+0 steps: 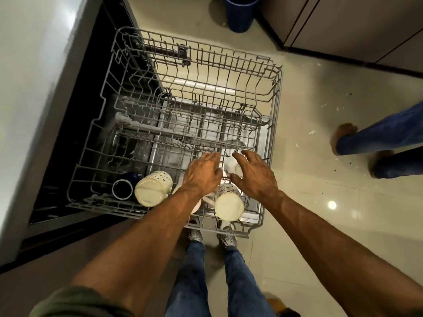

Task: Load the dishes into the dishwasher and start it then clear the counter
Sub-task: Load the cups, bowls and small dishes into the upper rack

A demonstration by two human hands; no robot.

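Both hands hover over the rack's [270,97] near edge — left hand [202,173] spread, right hand [255,173] loosely spread beside a white cup [233,165].

Grey rack [272,92]; cream dotted mugs [153,189]; navy cup [123,189]; blue bin [240,13].

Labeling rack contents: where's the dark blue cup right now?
In the head view, the dark blue cup sits upside down at the near-left corner of the upper rack, right beside a cream dotted mug and left of both hands.
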